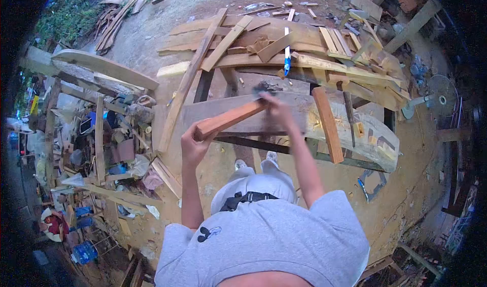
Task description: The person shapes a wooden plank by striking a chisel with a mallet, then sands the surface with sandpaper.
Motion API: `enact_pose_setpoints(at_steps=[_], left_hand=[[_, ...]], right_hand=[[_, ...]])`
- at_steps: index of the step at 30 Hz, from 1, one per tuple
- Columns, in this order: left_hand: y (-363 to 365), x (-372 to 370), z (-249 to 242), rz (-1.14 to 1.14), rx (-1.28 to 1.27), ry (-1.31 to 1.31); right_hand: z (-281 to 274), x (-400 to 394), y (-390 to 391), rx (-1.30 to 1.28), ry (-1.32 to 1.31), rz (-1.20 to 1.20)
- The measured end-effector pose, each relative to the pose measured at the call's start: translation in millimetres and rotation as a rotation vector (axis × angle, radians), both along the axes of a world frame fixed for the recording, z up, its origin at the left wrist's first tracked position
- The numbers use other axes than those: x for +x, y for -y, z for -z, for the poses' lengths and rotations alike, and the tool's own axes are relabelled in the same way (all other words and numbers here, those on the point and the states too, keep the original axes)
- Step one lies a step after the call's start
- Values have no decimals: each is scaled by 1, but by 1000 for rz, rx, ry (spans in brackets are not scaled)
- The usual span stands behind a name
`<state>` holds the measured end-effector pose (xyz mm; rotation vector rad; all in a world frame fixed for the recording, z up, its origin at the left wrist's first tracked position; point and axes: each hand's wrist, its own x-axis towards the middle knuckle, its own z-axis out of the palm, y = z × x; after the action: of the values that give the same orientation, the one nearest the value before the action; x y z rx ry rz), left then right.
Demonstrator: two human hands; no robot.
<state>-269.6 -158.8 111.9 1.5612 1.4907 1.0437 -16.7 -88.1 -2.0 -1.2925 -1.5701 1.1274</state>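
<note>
A reddish-brown wooden bar (pixel 231 118) slants over the near side of the workbench (pixel 203 112). My left hand (pixel 197 144) is wrapped round its lower left end. At the bar's upper right end is my right hand (pixel 276 112), blurred by motion, with its fingers closed around something dark that I cannot make out. A second reddish bar (pixel 327 124) lies on the bench to the right of my right hand. Beside that bar rests a long thin tool with a wooden handle (pixel 348 107).
Long planks (pixel 193 79) lean across the bench's left side. Farther back, loose boards (pixel 228 42) and a blue-handled saw (pixel 287 59) lie on large slabs. A fan (pixel 440 98) stands at right. Scrap and a blue water bottle (pixel 85 252) are at left.
</note>
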Motion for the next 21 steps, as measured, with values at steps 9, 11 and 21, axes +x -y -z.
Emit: enact_pose_setpoints(at_steps=[9,11,21], left_hand=[[-16,2,-14,77,-112,-144],[-15,3,-9,95,74,-61],[-23,-15,7,103,-86,-116]], right_hand=[[-71,-77,45,378,-300,-188],[-14,-41,17,291,-62,72],[-81,-90,42,235,-327,-126]])
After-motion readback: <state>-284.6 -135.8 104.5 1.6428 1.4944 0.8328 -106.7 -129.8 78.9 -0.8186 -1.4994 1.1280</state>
